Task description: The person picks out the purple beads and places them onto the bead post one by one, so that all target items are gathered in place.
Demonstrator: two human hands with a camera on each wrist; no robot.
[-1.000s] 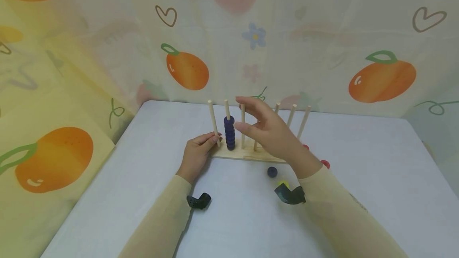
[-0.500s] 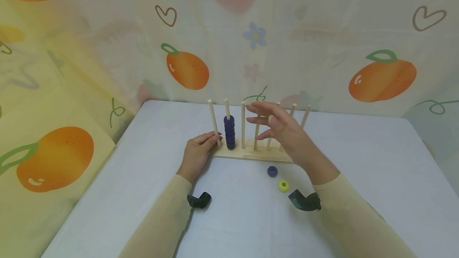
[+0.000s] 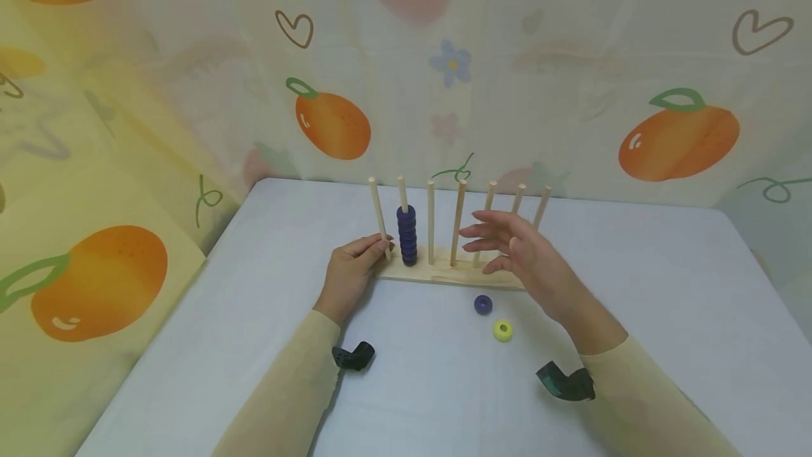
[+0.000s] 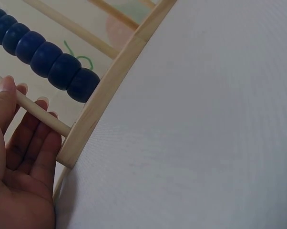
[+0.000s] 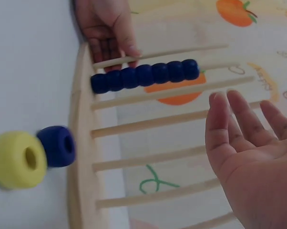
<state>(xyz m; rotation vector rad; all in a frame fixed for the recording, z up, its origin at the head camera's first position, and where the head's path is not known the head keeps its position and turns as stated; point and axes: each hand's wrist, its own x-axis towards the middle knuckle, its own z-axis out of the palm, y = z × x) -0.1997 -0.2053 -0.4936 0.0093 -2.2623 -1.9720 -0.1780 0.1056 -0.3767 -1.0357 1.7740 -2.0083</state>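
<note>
A wooden peg rack point(image 3: 444, 273) stands at the far middle of the white tabletop point(image 3: 666, 302), blue rings point(image 3: 407, 235) stacked on its second peg. The left hand point(image 3: 347, 270) pinches the leftmost peg point(image 3: 378, 217); the right hand point(image 3: 523, 252) hovers, fingers spread, holding nothing. A blue ring point(image 3: 483, 304) and yellow ring point(image 3: 502, 330) lie nearer.
</note>
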